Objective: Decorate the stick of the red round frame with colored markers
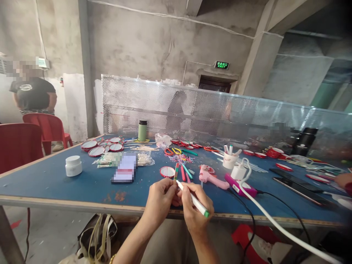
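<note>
My left hand (pixel 161 200) is closed on a thin flat stick (pixel 176 172) coloured in red and green bands, held upright above the table's front edge. My right hand (pixel 195 209) grips a white marker with a green end (pixel 194 200); its tip touches the stick's lower part. Just beyond them on the blue table (pixel 55 183) lie a round red-rimmed lid (pixel 167 171), loose coloured markers (pixel 186 172) and a pink glue gun (pixel 210 177).
A white jar (pixel 73 165), a phone (pixel 125 169), bagged sticks (pixel 144 158), red lids (pixel 96 146), a green flask (pixel 142 130), a cup of markers (pixel 229 158), a white charger cable (pixel 264 209) and two phones (pixel 297 185) lie on the table. Red chairs (pixel 19 145) and a standing person (pixel 33 95) are at left.
</note>
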Available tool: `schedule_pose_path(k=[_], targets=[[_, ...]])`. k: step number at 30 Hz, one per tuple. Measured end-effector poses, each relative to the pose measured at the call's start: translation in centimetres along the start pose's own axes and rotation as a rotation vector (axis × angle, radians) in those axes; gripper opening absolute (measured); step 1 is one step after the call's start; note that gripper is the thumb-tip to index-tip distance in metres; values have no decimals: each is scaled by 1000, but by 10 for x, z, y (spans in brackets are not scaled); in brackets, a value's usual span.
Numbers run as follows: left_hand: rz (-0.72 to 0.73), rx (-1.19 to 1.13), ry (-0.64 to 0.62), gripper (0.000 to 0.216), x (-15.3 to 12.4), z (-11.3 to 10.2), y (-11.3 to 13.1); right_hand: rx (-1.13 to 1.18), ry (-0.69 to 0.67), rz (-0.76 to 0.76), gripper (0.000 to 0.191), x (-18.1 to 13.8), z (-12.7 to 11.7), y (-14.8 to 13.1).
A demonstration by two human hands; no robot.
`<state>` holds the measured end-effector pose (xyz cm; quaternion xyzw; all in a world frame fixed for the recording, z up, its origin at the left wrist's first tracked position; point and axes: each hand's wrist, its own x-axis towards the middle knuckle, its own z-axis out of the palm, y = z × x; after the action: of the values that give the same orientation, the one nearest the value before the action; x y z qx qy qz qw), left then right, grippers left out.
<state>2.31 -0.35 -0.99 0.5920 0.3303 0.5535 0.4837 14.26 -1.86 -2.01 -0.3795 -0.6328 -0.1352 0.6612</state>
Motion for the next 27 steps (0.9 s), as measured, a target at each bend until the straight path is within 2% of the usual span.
schedule_pose_path(k=[27], targets=[[14,36,10,27,0,1,3,-14,-26,-40,13,3,1,0]])
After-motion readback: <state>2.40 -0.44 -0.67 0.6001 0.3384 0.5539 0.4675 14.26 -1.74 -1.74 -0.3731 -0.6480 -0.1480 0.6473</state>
